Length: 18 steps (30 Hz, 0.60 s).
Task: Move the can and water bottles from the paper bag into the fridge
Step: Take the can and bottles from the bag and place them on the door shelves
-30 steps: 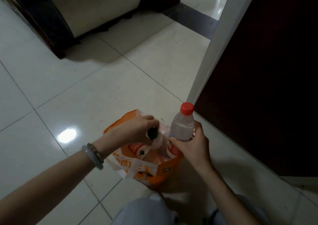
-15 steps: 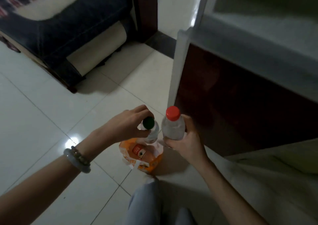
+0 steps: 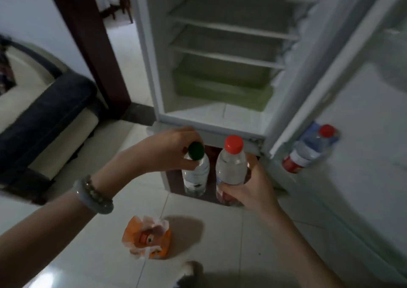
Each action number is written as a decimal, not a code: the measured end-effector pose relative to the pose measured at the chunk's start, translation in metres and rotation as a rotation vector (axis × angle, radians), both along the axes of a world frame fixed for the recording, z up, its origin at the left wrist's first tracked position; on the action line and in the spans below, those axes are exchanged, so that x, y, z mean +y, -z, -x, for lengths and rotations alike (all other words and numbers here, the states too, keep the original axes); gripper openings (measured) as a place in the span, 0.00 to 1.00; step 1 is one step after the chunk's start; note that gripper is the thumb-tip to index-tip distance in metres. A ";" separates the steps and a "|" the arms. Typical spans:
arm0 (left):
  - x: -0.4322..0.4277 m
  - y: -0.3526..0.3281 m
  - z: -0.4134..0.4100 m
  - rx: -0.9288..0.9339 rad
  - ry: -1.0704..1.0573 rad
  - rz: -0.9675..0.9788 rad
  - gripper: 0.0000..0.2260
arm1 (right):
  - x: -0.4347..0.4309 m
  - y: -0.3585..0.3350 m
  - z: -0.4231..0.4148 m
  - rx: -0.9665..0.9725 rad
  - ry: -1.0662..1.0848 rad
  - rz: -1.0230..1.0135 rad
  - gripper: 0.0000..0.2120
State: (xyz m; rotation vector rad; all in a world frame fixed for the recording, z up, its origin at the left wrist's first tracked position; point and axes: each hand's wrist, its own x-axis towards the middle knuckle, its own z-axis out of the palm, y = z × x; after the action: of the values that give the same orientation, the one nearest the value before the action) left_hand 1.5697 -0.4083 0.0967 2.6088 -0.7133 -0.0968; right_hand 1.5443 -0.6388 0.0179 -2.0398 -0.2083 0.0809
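Both water bottles are in my hands, held up in front of the open fridge.

My left hand (image 3: 167, 151) is clamped by the fingertips around the neck of the clear plastic bottle with the dark green cap (image 3: 195, 173); my right hand (image 3: 248, 188) is wrapped around the body of the clear plastic bottle with the red cap (image 3: 231, 166), just beside it at 3 o'clock. The white fridge (image 3: 149, 56) stands open at 12 o'clock, with a pale green drawer (image 3: 220, 89) low inside. Another red-capped bottle (image 3: 308, 149) sits in the door rack at 3 o'clock. The orange and white paper bag (image 3: 147, 237) stands on the pale tiled floor (image 3: 209, 254) at 6 o'clock, a red can (image 3: 145, 236) showing inside it.
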 end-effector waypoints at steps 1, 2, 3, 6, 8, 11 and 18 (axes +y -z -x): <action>-0.012 -0.011 -0.005 -0.010 0.041 -0.001 0.13 | -0.010 -0.011 0.004 -0.007 0.036 0.000 0.34; -0.024 -0.021 -0.010 -0.018 0.084 -0.001 0.13 | -0.021 -0.021 0.008 -0.012 0.071 -0.001 0.33; -0.034 -0.029 -0.015 -0.018 0.116 0.001 0.13 | -0.029 -0.029 0.012 -0.014 0.099 -0.011 0.32; -0.067 -0.054 -0.028 -0.020 0.220 0.008 0.14 | -0.058 -0.054 0.028 -0.052 0.225 -0.043 0.31; -0.090 -0.070 -0.036 -0.034 0.298 0.030 0.15 | -0.076 -0.070 0.038 -0.077 0.316 -0.049 0.31; -0.125 -0.091 -0.047 -0.116 0.415 0.082 0.14 | -0.101 -0.084 0.052 -0.138 0.447 -0.048 0.32; -0.206 -0.095 -0.062 -0.214 0.591 0.143 0.15 | -0.155 -0.076 0.078 -0.223 0.736 -0.058 0.32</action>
State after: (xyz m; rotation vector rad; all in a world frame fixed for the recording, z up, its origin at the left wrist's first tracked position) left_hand 1.6316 -0.6146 0.1913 2.2149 -1.4897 0.0588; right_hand 1.4662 -0.7942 0.0944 -1.9482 0.4035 -0.6018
